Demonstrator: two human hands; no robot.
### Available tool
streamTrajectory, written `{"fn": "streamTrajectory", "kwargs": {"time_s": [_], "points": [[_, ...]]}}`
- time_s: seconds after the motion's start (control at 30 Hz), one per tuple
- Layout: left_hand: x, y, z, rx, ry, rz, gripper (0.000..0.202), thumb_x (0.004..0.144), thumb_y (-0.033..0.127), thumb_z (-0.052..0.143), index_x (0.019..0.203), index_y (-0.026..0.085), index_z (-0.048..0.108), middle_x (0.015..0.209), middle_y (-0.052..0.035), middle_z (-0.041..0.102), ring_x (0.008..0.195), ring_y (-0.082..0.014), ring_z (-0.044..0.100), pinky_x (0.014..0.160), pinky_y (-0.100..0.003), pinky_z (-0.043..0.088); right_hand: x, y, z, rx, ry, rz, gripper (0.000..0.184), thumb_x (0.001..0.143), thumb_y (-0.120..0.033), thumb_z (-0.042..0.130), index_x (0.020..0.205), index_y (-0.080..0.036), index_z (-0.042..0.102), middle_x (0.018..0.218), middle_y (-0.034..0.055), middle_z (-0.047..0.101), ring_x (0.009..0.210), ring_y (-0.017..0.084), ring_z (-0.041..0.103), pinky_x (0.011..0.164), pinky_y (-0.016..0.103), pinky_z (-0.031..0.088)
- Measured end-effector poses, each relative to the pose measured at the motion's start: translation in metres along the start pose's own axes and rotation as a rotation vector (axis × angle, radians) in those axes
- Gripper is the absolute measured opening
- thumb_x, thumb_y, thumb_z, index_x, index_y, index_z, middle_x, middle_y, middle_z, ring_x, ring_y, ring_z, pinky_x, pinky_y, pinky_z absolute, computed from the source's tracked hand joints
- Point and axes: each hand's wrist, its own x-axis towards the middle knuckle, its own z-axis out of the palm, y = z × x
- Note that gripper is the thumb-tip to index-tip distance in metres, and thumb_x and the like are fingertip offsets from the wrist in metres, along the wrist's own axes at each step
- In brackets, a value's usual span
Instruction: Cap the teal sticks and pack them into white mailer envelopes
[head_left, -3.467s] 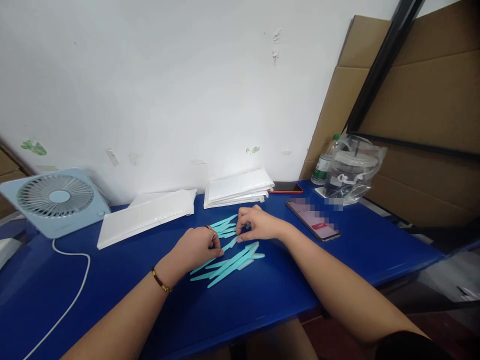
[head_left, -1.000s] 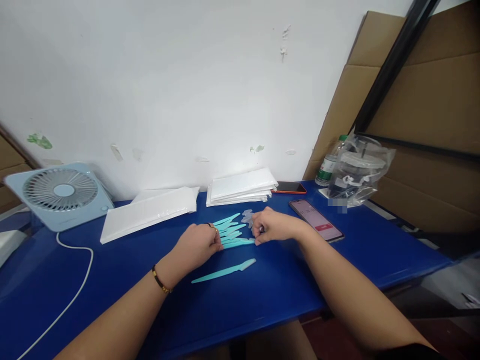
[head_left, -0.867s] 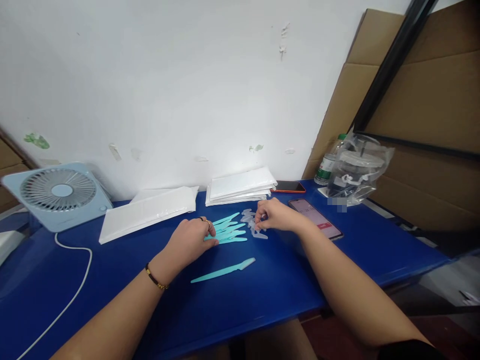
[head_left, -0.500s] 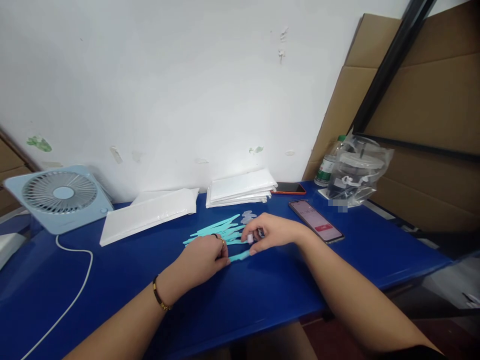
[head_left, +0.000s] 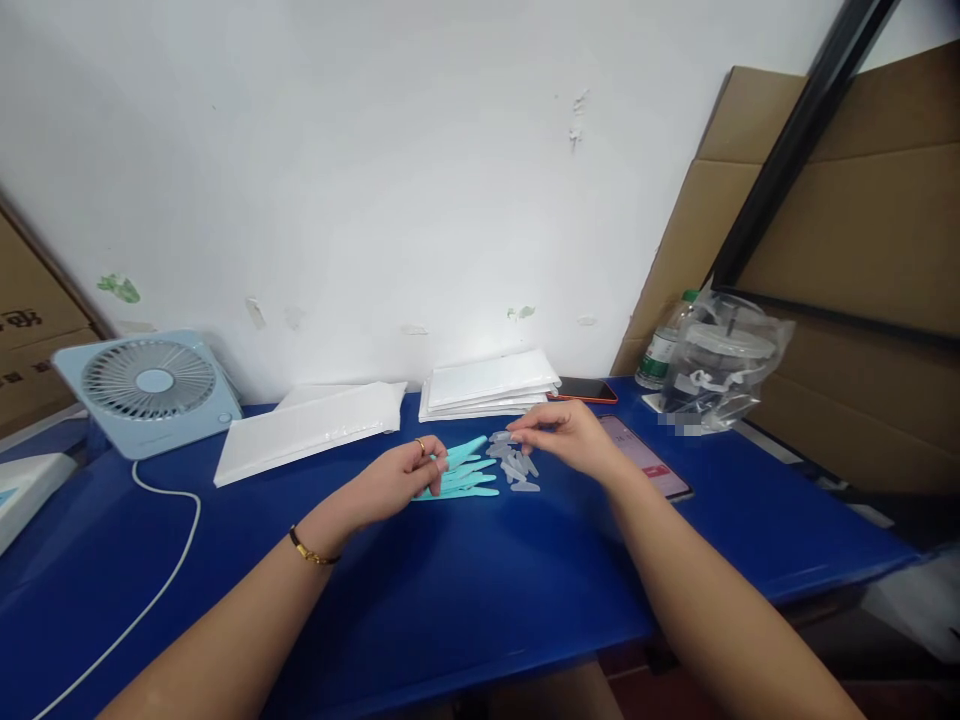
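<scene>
Slim turquoise plastic sticks [head_left: 469, 478] lie in a loose pile on the blue table. My left hand [head_left: 401, 475] is over the pile's left end with its fingers curled together. Those fingers cover part of the sticks, and whether one is pinched in them is not clear. Right of the sticks is a heap of small translucent plastic caps [head_left: 517, 465]. At the far side of this heap, thumb and forefinger of my right hand [head_left: 566, 435] are pinched together on a translucent cap [head_left: 501, 436], partly hidden by the fingertips.
White padded mailers [head_left: 311, 432] lie at the back left, and a white stack [head_left: 491, 383] stands behind the caps. A phone [head_left: 649, 460] is partly behind my right hand; another phone [head_left: 583, 390] lies farther back. A blue fan [head_left: 154, 385], a bottle [head_left: 660, 350] and a bagged cup [head_left: 724, 360] flank them.
Both hands have moved apart, away from the turquoise stick they both held at the front. My right hand has gone back to the caps; my left has shifted onto the pile. The view has tilted slightly.
</scene>
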Motion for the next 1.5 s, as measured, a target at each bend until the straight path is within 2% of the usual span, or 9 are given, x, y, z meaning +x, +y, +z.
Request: {"fn": "streamTrajectory", "kwargs": {"time_s": [0.27,0.67,0.87,0.93,1.03,1.1,1.2,1.33,1.5], "points": [[0.006,-0.007,-0.001,0.332,0.384,0.074,0.030,0.081,0.045,0.047,0.085,0.023,0.065,0.085,0.0006,0.066,0.080,-0.0175,0.058,0.072,-0.027,0.042,0.004,0.003,0.019,0.336,0.055,0.159,0.030,0.074,-0.044,0.066,0.083,-0.015,0.063,0.065,0.0016,0.066,0.056,0.014,0.065,0.057,0.026,0.051],[0.006,-0.002,0.002,0.276,0.314,0.036,0.033,0.081,0.047,0.047,0.086,0.022,0.067,0.079,0.0024,0.067,0.074,-0.0158,0.059,0.068,-0.026,0.043,0.003,0.000,0.039,0.372,-0.010,0.186,0.031,0.072,-0.043,0.067,0.080,-0.015,0.059,0.063,0.0014,0.065,0.056,0.014,0.065,0.058,0.027,0.051],[0.004,0.001,0.008,0.325,0.232,0.042,0.035,0.084,0.047,0.044,0.091,0.022,0.067,0.084,-0.0007,0.066,0.077,-0.0177,0.060,0.068,-0.028,0.044,0.000,-0.002,0.046,0.290,-0.126,0.172,0.028,0.075,-0.041,0.065,0.084,-0.015,0.062,0.065,0.0020,0.066,0.062,0.015,0.065,0.062,0.027,0.050],[0.003,0.002,0.011,0.432,0.324,0.091,0.037,0.083,0.044,0.047,0.106,0.020,0.063,0.101,-0.0053,0.063,0.095,-0.0216,0.058,0.082,-0.032,0.044,0.002,0.003,0.038,0.126,-0.105,0.151,0.026,0.075,-0.039,0.064,0.083,-0.015,0.065,0.064,0.0022,0.065,0.062,0.015,0.064,0.059,0.026,0.048],[0.002,0.002,0.015,0.575,0.497,0.156,0.051,0.084,0.044,0.046,0.129,0.018,0.044,0.130,-0.0112,0.047,0.121,-0.0260,0.042,0.100,-0.040,0.035,0.009,0.019,0.017,-0.054,0.097,0.140,0.024,0.076,-0.037,0.062,0.084,-0.015,0.066,0.065,0.0022,0.065,0.059,0.015,0.062,0.057,0.025,0.046],[0.002,-0.003,0.017,0.617,0.409,0.126,0.057,0.086,0.048,0.041,0.135,0.018,0.037,0.139,-0.0126,0.039,0.127,-0.0268,0.036,0.103,-0.042,0.032,0.014,0.033,0.004,-0.103,0.229,0.151,0.023,0.075,-0.036,0.062,0.084,-0.015,0.065,0.067,0.0028,0.065,0.061,0.015,0.062,0.060,0.026,0.047],[0.004,-0.015,0.022,0.671,0.145,0.021,0.072,0.084,0.060,0.037,0.141,0.017,0.028,0.147,-0.0146,0.027,0.135,-0.0306,0.024,0.106,-0.047,0.028,0.021,0.053,-0.003,-0.151,0.271,0.182,0.019,0.075,-0.032,0.062,0.082,-0.015,0.066,0.063,0.0022,0.065,0.060,0.015,0.062,0.062,0.025,0.047],[0.004,-0.022,0.032,0.721,0.003,0.027,0.076,0.083,0.065,0.033,0.143,0.019,0.023,0.149,-0.0128,0.022,0.137,-0.0299,0.017,0.109,-0.049,0.022,0.027,0.068,0.006,-0.278,0.227,0.128,0.014,0.076,-0.027,0.060,0.082,-0.016,0.068,0.069,0.0022,0.068,0.065,0.014,0.062,0.063,0.024,0.046],[-0.009,-0.004,0.045,0.734,-0.099,0.083,0.076,0.082,0.065,0.034,0.144,0.022,0.021,0.149,-0.0097,0.021,0.137,-0.0277,0.020,0.108,-0.044,0.026,0.032,0.072,0.019,-0.418,0.073,0.019,0.013,0.079,-0.022,0.061,0.084,-0.017,0.071,0.083,0.0048,0.071,0.078,0.016,0.063,0.071,0.024,0.044]]}}
